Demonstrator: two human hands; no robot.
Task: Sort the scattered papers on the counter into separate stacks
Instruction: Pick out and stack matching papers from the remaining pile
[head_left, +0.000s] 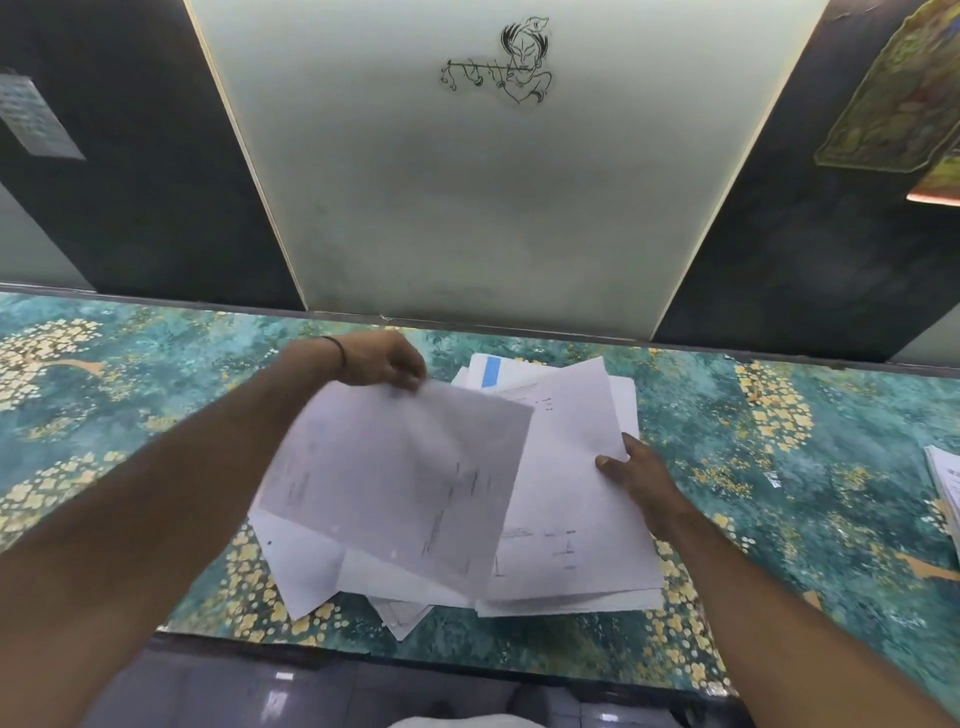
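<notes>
A blurred sheet (400, 478) is pinched at its far edge by the left hand (382, 358) above the pile (571, 519), whose right edge is pressed by the flat, unclenched right hand (641, 475), with bare counter (156, 405) on both sides.

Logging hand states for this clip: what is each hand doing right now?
Left hand: closed, pinching the top edge of a blurred white printed sheet.
Right hand: open, resting on the white paper pile.

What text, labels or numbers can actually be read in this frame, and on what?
None can be read.
Lifted sheet: faint print, motion-blurred.
Paper pile: printed lines too small.
Stack at the right edge: print too small.
Wall notice: blurred.
Wall drawing: picture, no words.
</notes>
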